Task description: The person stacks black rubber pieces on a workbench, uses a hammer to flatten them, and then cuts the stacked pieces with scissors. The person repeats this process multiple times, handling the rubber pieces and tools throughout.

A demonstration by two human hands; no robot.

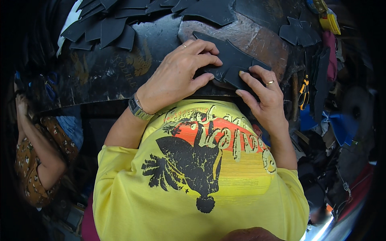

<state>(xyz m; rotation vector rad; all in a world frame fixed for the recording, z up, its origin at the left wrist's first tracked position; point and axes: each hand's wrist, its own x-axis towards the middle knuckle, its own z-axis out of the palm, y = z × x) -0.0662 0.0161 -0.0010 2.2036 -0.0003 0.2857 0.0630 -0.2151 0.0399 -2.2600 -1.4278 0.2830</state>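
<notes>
Black piece (pixel 232 55); corner pointing upper left; long axis diagonal

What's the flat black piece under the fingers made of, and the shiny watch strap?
The flat black piece: perhaps leather or synthetic sheet, mostly matte, since it looks thin and smooth. The silvery linked watch strap: probably polished metal; its links gleam.

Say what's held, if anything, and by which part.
Black sheet material: left hand at its left side, right hand at its right side; whether it's gripped can't be told.
</notes>
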